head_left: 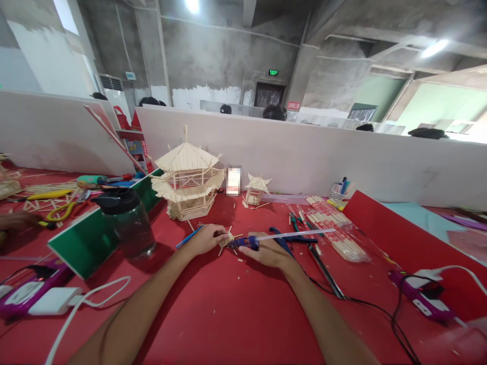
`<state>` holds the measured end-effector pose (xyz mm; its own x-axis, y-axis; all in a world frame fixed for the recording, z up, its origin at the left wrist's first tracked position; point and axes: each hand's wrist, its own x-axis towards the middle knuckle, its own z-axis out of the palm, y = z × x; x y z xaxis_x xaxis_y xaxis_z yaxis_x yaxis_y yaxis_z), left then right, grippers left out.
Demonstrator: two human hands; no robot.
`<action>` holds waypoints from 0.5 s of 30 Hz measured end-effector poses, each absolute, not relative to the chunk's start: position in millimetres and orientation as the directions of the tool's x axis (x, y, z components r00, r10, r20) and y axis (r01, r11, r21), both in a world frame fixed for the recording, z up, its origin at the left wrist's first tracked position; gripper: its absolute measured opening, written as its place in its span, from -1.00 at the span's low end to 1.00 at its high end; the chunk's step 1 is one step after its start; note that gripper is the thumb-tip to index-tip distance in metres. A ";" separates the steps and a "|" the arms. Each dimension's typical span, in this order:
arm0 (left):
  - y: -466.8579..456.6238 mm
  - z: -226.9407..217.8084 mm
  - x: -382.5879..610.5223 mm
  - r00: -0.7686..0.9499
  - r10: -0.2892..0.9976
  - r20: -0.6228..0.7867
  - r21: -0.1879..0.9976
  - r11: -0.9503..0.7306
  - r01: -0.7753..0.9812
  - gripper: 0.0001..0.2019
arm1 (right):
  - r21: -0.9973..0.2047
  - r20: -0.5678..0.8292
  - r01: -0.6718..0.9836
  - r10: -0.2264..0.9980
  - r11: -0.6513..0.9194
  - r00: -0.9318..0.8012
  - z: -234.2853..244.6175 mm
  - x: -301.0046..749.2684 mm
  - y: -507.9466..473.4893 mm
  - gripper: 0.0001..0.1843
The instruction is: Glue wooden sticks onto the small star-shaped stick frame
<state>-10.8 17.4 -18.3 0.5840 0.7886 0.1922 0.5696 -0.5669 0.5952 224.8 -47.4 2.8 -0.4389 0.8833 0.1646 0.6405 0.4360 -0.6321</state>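
Observation:
My right hand (pixel 268 252) is wrapped round a dark blue hot glue gun (pixel 248 242), and a long clear glue stick (pixel 300 234) juts from its back to the right. Its nozzle points left at a small stick piece (pixel 227 236) made of short wooden sticks. My left hand (pixel 205 240) has its fingers closed on that piece's left side, low over the red table. Fingertips partly cover the piece. Beside my left hand lies a blue pen-like tool (pixel 188 237). Behind stand a large two-tiered stick pavilion (pixel 186 158) and a small stick pavilion (pixel 257 183).
A dark-lidded water bottle (pixel 129 223) stands left beside a green divider (pixel 91 238). Right lie blue-handled pliers (pixel 281 242), a black rod-like tool (pixel 326 271), bagged sticks (pixel 338 228) and cables. Purple power strips (pixel 422 299) flank the table. Another person's hand (pixel 19 223) is at far left.

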 end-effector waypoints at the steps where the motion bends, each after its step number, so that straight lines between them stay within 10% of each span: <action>1: 17.5 -18.3 -10.7 0.584 0.788 0.192 0.596 -0.567 0.568 -0.68 | -0.619 0.159 0.659 0.890 0.426 -0.427 3.1 225.6 -47.3 -0.71; 15: 16.4 -17.2 -10.6 0.589 0.788 0.183 0.596 -0.565 0.571 -0.69 | -0.593 0.147 0.692 0.900 0.412 -0.409 3.5 227.7 -46.8 -0.65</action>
<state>-10.6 16.4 -17.2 0.5886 0.7875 0.1828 0.5707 -0.5649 0.5960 227.7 -46.8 3.5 -0.4094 0.9004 0.1471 0.6921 0.4116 -0.5930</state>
